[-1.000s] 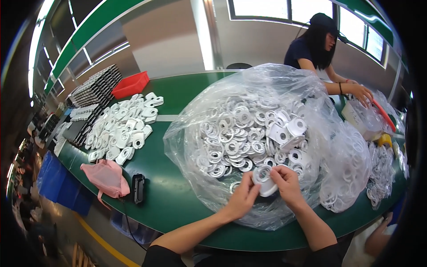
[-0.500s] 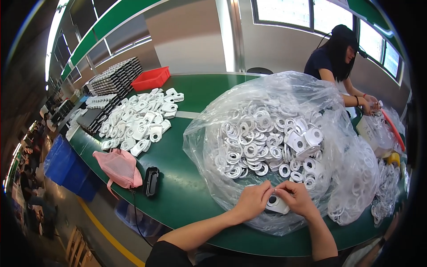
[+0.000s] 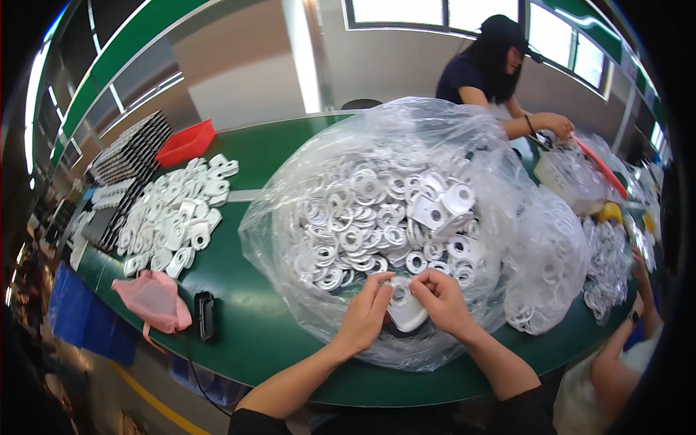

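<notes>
Between my hands, at the near edge of a large clear plastic bag [image 3: 290,268], is a white plastic part [image 3: 408,313] with a round hole at its top and a wide rounded lower end. My left hand [image 3: 367,313] pinches its upper left edge with thumb and fingers. At its upper right edge, the bent fingers of my right hand [image 3: 444,299] close on the same part. Just beyond my fingers, a heap of white rings and holed parts [image 3: 377,225] fills the opened bag. A dark thing under the white part is mostly hidden.
Loose white parts [image 3: 174,217] lie left on the green table [image 3: 239,312], near a red bin [image 3: 186,143] and stacked trays [image 3: 130,145]. A pink mesh pouch [image 3: 154,301] and black case [image 3: 205,315] are nearer. Bagged rings [image 3: 547,268] stand right; a co-worker [image 3: 482,72] works beyond.
The view has swung right, so the table's things sit farther left. Both hands stay on the white part, which now shows more fully between them, its hole toward the top.
</notes>
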`<action>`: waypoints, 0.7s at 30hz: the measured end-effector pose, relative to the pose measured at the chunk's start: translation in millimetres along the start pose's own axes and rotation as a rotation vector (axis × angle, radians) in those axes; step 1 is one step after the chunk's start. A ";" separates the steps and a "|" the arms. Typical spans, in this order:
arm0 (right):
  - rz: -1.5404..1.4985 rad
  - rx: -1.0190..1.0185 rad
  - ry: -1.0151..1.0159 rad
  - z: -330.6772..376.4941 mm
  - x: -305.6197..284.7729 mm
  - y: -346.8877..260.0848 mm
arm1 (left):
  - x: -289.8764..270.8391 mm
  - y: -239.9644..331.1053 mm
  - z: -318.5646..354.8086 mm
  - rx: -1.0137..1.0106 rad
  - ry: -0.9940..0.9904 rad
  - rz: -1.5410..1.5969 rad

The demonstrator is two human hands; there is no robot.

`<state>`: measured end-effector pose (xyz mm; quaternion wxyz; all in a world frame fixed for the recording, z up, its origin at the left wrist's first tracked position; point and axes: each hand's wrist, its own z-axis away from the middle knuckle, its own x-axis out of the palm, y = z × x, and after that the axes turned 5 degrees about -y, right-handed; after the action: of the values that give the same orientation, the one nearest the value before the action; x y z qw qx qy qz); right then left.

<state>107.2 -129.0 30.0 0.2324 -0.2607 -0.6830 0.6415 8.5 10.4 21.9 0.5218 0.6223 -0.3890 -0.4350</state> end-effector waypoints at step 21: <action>0.157 -0.057 0.098 1.8 -5.8 5.8 | -12.3 7.6 2.2 0.063 -0.165 -0.348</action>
<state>110.7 -134.0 24.2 0.2069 -0.3512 -0.6662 0.6245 2.2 20.1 30.9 0.3850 0.6585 -0.3305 -0.5559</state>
